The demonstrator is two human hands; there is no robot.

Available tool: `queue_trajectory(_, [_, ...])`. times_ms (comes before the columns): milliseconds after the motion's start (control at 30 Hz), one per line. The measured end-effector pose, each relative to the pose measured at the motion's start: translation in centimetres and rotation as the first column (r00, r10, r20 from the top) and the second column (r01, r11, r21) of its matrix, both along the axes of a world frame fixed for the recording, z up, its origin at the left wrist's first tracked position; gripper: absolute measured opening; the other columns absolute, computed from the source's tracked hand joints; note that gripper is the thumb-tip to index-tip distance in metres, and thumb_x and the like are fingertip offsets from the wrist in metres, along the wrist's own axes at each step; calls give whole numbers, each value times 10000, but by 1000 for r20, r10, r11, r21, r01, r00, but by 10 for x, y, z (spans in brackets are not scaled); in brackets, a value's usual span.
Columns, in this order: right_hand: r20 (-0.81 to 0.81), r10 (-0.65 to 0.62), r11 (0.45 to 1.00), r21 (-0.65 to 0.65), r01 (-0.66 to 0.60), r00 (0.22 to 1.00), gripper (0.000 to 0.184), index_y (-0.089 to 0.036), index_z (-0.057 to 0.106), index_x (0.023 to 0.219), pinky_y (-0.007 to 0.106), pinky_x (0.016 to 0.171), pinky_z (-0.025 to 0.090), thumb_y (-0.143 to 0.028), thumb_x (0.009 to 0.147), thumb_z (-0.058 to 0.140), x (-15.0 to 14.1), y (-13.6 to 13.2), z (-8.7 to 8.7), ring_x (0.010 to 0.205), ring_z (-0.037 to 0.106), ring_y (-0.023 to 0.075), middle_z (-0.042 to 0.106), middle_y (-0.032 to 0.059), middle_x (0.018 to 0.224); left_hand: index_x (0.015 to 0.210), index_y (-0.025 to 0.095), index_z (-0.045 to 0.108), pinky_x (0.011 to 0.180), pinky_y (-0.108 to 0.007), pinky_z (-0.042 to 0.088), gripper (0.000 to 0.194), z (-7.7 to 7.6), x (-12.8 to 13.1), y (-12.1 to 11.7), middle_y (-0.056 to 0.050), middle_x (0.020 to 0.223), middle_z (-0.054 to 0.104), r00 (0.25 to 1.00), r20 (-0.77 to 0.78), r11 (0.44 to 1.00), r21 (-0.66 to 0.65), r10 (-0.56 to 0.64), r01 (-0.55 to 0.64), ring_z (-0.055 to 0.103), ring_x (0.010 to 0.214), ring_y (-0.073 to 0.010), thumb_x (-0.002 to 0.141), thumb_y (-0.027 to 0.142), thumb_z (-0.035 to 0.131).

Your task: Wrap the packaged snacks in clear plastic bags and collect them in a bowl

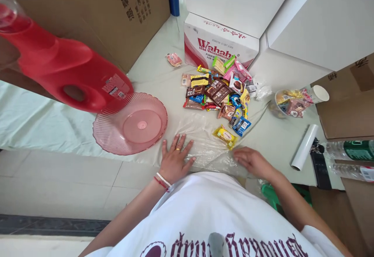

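Note:
My left hand [175, 158] lies flat with fingers spread on a clear plastic bag [201, 147] at the table's near edge. At the bag's right end is my right hand [253, 162], its fingers curled and pressed together; whether they grip anything is hidden. Just beyond those fingers lies a yellow snack packet [225, 136]. A heap of wrapped snacks [217, 91] in brown, blue, yellow and pink wrappers sits past the bag. To the left of my left hand stands a pink ribbed plate [142, 125] with a scalloped rim.
A big red jug [78, 70] overlaps the plate's far side. A white and red carton [216, 42] backs the snacks. On the right are a clear bowl of snacks [289, 103], a paper cup [320, 94], a white roll [304, 147] and bottles [350, 149]. A pink packet [174, 59] lies apart.

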State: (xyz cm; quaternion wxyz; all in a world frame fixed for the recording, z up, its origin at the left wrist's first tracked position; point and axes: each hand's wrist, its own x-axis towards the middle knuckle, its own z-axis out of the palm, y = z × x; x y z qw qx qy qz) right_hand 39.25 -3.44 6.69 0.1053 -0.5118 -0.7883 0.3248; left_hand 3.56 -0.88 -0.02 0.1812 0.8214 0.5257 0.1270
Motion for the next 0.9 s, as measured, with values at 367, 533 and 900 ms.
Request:
queue_trajectory(367, [371, 156, 883, 364, -298, 916, 588, -147, 535, 1474, 519, 1164, 356, -142, 886, 550, -76, 227, 27, 1393, 416, 332, 495, 155, 1534, 1543, 245, 452, 1248, -655, 61, 559, -4, 4, 1, -132, 1576, 477, 992, 105, 996, 48, 71, -77, 405, 1492, -343, 993, 339, 496])
queue_trajectory(533, [369, 278, 876, 282, -392, 887, 846, -143, 390, 1569, 558, 1184, 312, -127, 766, 655, -53, 268, 23, 1458, 338, 356, 375, 168, 1608, 1545, 249, 448, 1256, -645, 39, 568, -3, 3, 1, -121, 1577, 479, 988, 140, 996, 36, 72, -77, 403, 1493, -343, 984, 317, 507])
queue_trajectory(900, [610, 340, 865, 96, -492, 716, 890, -116, 460, 1522, 364, 870, 518, -245, 729, 843, -49, 324, 24, 966, 667, 260, 538, 178, 1342, 1560, 249, 428, 1272, -607, 16, 585, -4, 4, 2, -116, 1589, 465, 986, 148, 997, 23, 73, -77, 394, 1499, -337, 983, 311, 505])
